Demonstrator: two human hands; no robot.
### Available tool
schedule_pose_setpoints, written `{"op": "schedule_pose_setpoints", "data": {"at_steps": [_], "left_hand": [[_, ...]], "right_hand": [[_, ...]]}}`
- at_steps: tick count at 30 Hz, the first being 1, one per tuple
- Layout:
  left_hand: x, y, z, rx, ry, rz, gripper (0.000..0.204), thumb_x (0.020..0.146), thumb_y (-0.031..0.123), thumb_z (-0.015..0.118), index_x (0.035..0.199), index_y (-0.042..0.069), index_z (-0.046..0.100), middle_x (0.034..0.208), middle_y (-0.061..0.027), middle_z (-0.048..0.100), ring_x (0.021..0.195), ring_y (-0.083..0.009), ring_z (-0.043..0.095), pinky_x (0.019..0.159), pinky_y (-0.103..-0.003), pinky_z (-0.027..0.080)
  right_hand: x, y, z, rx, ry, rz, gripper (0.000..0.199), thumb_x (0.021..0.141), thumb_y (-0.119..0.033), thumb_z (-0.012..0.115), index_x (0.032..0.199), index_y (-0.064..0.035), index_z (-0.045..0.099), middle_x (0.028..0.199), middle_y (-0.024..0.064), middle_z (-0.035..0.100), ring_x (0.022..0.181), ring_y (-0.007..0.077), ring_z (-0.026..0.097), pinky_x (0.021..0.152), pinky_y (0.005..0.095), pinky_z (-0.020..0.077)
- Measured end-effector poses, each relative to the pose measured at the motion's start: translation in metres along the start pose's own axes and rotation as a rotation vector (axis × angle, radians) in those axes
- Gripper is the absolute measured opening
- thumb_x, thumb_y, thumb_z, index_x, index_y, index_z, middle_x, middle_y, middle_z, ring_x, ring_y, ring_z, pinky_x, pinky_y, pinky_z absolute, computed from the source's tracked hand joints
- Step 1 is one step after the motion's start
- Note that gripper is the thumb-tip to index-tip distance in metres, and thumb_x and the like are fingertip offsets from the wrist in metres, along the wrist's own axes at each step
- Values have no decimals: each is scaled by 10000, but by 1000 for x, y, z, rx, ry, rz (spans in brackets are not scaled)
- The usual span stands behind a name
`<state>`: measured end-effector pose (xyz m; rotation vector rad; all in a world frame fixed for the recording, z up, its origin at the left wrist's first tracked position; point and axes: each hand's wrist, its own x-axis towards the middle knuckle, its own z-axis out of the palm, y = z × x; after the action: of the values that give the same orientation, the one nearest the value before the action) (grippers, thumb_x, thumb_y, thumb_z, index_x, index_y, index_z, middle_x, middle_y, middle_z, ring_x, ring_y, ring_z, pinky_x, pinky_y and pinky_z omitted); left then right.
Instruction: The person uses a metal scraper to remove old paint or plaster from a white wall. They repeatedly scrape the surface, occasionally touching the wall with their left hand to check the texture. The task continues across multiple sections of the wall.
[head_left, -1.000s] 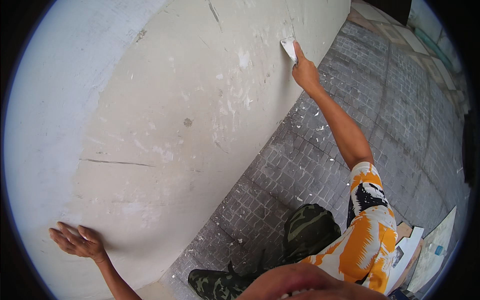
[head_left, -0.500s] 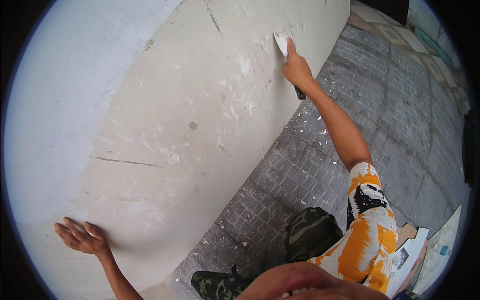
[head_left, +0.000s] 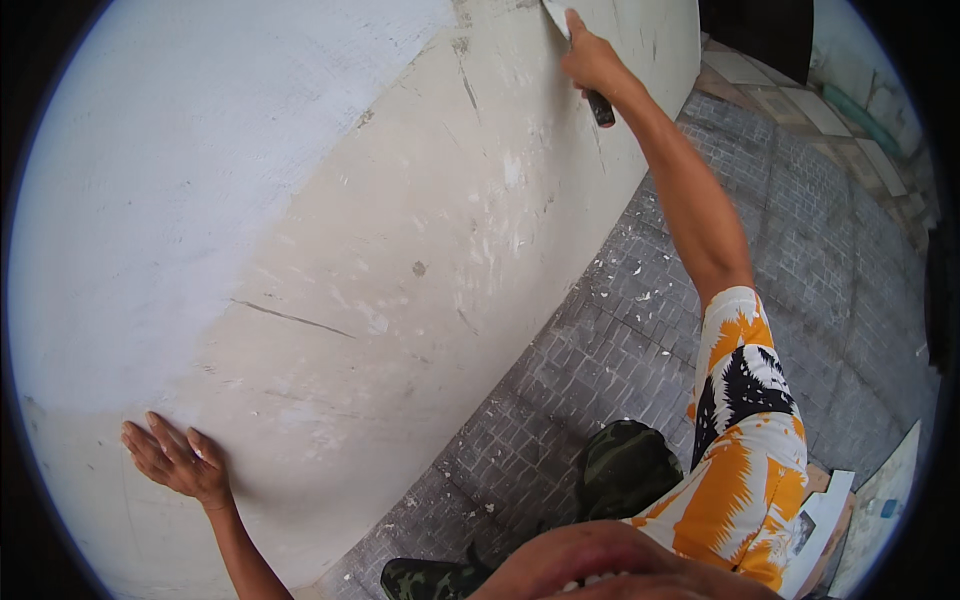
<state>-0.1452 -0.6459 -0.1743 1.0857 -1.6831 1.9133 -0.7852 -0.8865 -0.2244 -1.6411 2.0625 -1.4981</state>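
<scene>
My right hand (head_left: 594, 62) is closed around the dark handle of a putty knife (head_left: 601, 108), with the thumb or a finger stretched along its blade. The pale blade (head_left: 555, 18) meets the wall at the top of the view, where its tip is close to the picture's edge. Low on the left, my left hand (head_left: 178, 460) rests against the wall (head_left: 330, 230), fingers spread and nothing held. The wall is beige, with scratches, white scuffs and small dark chips. A whiter coat (head_left: 180, 180) covers its left part.
Grey patterned paving (head_left: 560, 390) runs along the wall's foot, scattered with white flakes (head_left: 642, 296). My knees in camouflage trousers (head_left: 630, 470) are below. Boards (head_left: 880, 510) lie at the lower right. A dark panel (head_left: 758, 35) and a green roll or pipe (head_left: 860, 120) are at the upper right.
My right hand has moved up along the wall with the putty knife. The view has shifted, and my left hand remains spread on the wall.
</scene>
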Motion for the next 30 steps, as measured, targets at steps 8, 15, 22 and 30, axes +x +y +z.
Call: {"op": "schedule_pose_setpoints", "data": {"at_steps": [8, 15, 22, 30], "left_hand": [[0, 2, 1, 12, 6, -3, 508, 1097, 376, 421, 1517, 108, 518, 1619, -159, 405, 1501, -337, 372, 1193, -483, 280], [-1, 1, 3, -3, 24, -21, 485, 1091, 417, 427, 1452, 150, 610, 1595, -178, 437, 1491, -342, 379, 1201, -458, 273], [2, 4, 4, -16, 64, -23, 492, 1083, 428, 438, 1440, 142, 620, 1574, -180, 462, 1480, -331, 389, 1181, -445, 302], [3, 6, 3, -6, 64, -35, 485, 1081, 422, 439, 1438, 151, 623, 1586, -156, 447, 1479, -316, 395, 1175, -439, 295]], "right_hand": [[56, 27, 19, 164, 7, 148, 471, 807, -79, 691, 1262, -26, 583, 794, 164, 730, 646, 258, 681, 565, 401, 550], [-250, -22, 132, 54, -376, -355, 920, 892, -13, 597, 1662, -275, 168, 1019, 319, 554, 685, 438, 651, 640, 498, 574], [-213, -40, 128, 185, -26, -288, 924, 856, -11, 646, 1638, -296, 243, 963, 220, 573, 703, 383, 638, 635, 476, 547], [-258, -11, 146, 344, -217, -137, 981, 824, 35, 620, 1656, -278, 204, 1042, 242, 647, 823, 370, 675, 824, 457, 558]]}}
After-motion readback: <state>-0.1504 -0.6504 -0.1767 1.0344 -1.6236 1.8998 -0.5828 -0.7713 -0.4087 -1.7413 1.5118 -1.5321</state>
